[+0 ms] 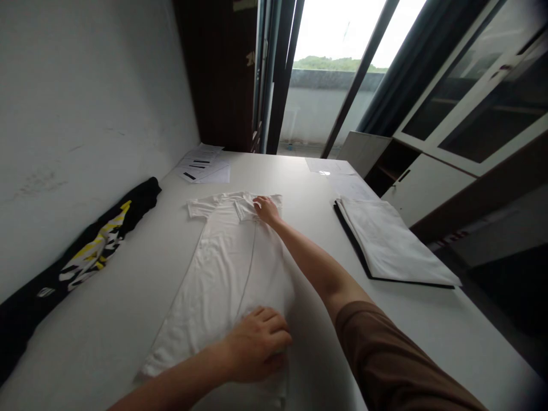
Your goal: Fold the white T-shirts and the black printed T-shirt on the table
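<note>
A white table (308,182) stretches beyond the fingers of the left hand (259,342) and right hand (266,209). Beneath both lies a white shirt (214,268). A black garment (85,251) rests well left of the fingers, a folded stack (394,242) to their right. All fingers bend over the shirt; whether they grip, I cannot tell.

White shirt (220,257) partly behind left forearm (188,374)

An office-like room, exact kind unclear.
Papers (216,174) lie toward the far end of a white surface (310,220); glass-fronted cabinets (482,114) stand at right, dark-framed glass doors (358,80) at the far side.
</note>
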{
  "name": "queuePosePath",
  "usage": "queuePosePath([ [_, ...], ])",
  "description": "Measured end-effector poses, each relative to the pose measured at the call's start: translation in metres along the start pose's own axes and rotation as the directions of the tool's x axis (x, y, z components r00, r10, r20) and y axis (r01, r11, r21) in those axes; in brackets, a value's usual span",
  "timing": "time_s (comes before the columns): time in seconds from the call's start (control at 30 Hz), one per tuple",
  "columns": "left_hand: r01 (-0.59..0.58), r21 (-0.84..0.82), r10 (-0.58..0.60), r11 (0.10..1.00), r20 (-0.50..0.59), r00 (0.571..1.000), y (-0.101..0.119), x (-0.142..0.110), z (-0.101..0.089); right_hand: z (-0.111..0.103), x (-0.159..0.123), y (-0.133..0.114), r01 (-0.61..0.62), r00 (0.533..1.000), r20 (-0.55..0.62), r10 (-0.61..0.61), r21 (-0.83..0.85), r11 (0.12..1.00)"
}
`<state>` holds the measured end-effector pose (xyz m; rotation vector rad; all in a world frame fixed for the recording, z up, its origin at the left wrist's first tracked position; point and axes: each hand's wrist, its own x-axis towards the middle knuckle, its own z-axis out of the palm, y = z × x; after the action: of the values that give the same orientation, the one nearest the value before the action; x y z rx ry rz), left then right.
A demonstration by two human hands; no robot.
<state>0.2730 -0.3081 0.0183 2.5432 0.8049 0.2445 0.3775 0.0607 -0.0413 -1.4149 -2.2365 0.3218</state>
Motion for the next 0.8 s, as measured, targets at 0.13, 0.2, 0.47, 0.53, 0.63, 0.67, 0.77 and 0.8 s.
queuePosePath([
  [0.13, -0.114, 0.124, 0.114, 0.986, 0.008, 0.993, 0.009, 0.002, 0.014, 0.011, -0.018, 0.005, 0.068, 0.985, 0.167, -0.046, -0.132, 0.989],
  [0.2, -0.11, 0.137, 0.107, 0.984, 0.027, 0.994, 0.012, 0.002, 0.017, 0.017, -0.018, 0.003, 0.058, 0.979, 0.201, -0.024, -0.165, 0.985],
  [0.47, -0.098, 0.122, 0.097, 0.988, 0.013, 0.995, 0.018, 0.002, 0.027, 0.02, 0.0, 0.003, 0.044, 0.952, 0.304, 0.021, -0.203, 0.978],
  [0.53, -0.069, 0.129, 0.071, 0.989, -0.012, 0.997, 0.013, 0.002, 0.021, 0.019, -0.003, 0.003, 0.064, 0.961, 0.278, -0.001, -0.217, 0.974],
  [0.63, 0.126, 0.163, -0.103, 0.979, -0.14, 0.985, -0.009, -0.003, -0.003, 0.017, -0.011, 0.003, 0.111, 0.976, 0.21, -0.063, -0.228, 0.967],
  [0.67, 0.224, 0.171, -0.19, 0.959, -0.197, 0.962, -0.02, -0.009, -0.013, 0.017, -0.013, 0.003, 0.133, 0.978, 0.191, -0.089, -0.229, 0.964],
  [0.77, 0.482, 0.19, -0.406, 0.855, -0.332, 0.851, -0.052, -0.04, -0.043, 0.015, -0.015, 0.004, 0.168, 0.974, 0.188, -0.126, -0.227, 0.959],
  [0.8, 0.545, 0.207, -0.452, 0.812, -0.367, 0.813, -0.06, -0.054, -0.049, 0.015, -0.015, 0.004, 0.16, 0.972, 0.204, -0.113, -0.23, 0.96],
])
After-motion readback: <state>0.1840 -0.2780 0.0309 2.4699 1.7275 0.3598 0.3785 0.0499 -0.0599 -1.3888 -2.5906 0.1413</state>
